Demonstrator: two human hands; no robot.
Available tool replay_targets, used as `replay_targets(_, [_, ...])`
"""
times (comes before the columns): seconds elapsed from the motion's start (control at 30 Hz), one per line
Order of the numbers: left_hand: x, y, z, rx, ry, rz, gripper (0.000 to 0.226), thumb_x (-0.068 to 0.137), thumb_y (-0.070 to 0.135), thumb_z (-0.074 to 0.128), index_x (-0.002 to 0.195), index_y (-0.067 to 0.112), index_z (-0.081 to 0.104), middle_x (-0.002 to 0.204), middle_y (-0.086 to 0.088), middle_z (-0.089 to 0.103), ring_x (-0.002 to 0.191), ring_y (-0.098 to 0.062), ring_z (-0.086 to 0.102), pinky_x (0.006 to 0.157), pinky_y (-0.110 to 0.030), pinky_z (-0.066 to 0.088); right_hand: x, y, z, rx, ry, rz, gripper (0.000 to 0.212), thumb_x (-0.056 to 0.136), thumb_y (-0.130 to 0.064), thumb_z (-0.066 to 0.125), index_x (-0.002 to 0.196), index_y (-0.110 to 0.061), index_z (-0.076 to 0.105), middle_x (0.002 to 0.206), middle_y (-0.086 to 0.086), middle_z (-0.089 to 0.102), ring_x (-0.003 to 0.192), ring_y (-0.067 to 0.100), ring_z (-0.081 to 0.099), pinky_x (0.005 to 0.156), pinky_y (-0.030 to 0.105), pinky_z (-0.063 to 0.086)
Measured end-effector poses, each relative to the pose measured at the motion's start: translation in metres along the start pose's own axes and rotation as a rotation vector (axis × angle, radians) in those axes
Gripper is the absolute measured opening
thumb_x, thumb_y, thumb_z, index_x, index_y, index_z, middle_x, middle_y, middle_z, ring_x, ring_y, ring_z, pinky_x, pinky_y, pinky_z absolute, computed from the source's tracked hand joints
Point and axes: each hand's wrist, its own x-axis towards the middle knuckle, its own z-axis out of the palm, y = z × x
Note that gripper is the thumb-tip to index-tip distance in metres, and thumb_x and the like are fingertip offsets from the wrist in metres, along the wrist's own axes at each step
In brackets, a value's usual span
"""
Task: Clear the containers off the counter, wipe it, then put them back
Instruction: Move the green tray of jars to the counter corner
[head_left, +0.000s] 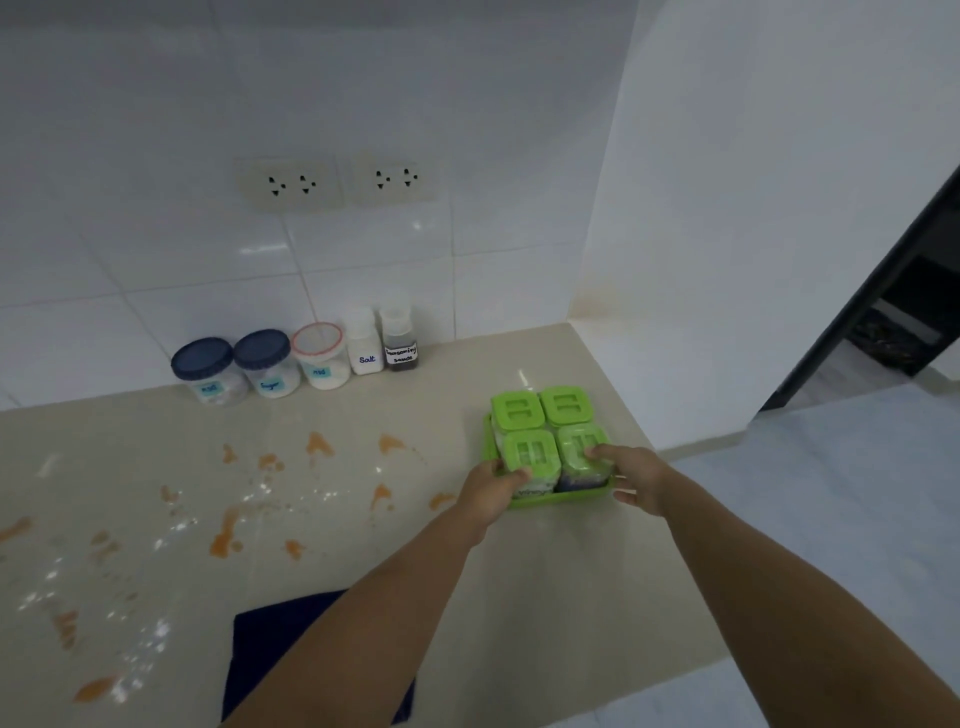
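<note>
A green tray (487, 434) holding several green-lidded containers (563, 406) sits near the right end of the beige counter (363, 545). My left hand (493, 491) grips the tray's near left corner, thumb on a lid. My right hand (636, 480) grips its near right side, thumb on another lid. Against the back wall stand two blue-lidded jars (205, 369), a red-rimmed jar (319, 356), a white salt bottle (363, 343) and a dark seasoning sauce bottle (399, 340). A dark blue cloth (270, 654) lies at the counter's front, partly under my left forearm.
Orange stains (319, 447) and wet splashes spread over the counter's left and middle. Two wall sockets (337, 182) sit above the jars. The counter ends at the right by a white wall; beyond it are a pale floor and a dark doorway (893, 312).
</note>
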Motion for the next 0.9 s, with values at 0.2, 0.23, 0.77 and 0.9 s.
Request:
replay_targets(0.2, [0.013, 0.005, 0.000, 0.023, -0.003, -0.037, 0.042, 0.087, 0.031, 0.065, 0.123, 0.009, 0.061, 0.119, -0.006, 0.065, 0.105, -0.020, 0.062, 0.091, -0.029, 0.048, 0.010, -0.008, 0.003, 0.045, 0.044, -0.006, 0.038, 0.078, -0.026, 0.073, 0.109, -0.013, 0.054, 0.114, 0.007, 0.054, 0.105, 0.023, 0.051, 0.087, 0.035, 0.040])
replay_targets(0.23, [0.013, 0.005, 0.000, 0.023, 0.000, -0.032, 0.042, 0.087, 0.032, 0.065, 0.123, 0.010, 0.061, 0.119, -0.006, 0.065, 0.105, -0.020, 0.062, 0.091, -0.030, 0.048, 0.012, -0.008, 0.004, 0.058, 0.047, -0.006, 0.038, 0.078, -0.025, 0.073, 0.109, -0.013, 0.054, 0.114, 0.006, 0.053, 0.105, 0.023, 0.050, 0.088, 0.035, 0.040])
replay_targets(0.77, [-0.001, 0.014, -0.027, 0.339, 0.009, 0.028, 0.043, 0.095, 0.026, 0.052, 0.129, 0.000, 0.052, 0.128, -0.012, 0.056, 0.124, -0.028, 0.051, 0.097, -0.030, 0.040, 0.001, -0.018, 0.025, -0.204, 0.279, -0.159, 0.030, 0.081, -0.013, 0.068, 0.104, 0.005, 0.063, 0.108, 0.019, 0.064, 0.093, 0.029, 0.058, 0.088, 0.038, 0.048])
replay_targets(0.9, [-0.006, 0.008, -0.066, 0.413, 0.089, 0.035, 0.053, 0.094, 0.032, 0.050, 0.140, 0.006, 0.041, 0.145, -0.013, 0.044, 0.132, -0.024, 0.043, 0.107, -0.027, 0.033, -0.005, -0.028, 0.054, -0.543, 0.503, -0.182, 0.042, 0.085, -0.017, 0.051, 0.125, -0.006, 0.052, 0.133, 0.016, 0.051, 0.121, 0.034, 0.047, 0.101, 0.040, 0.038])
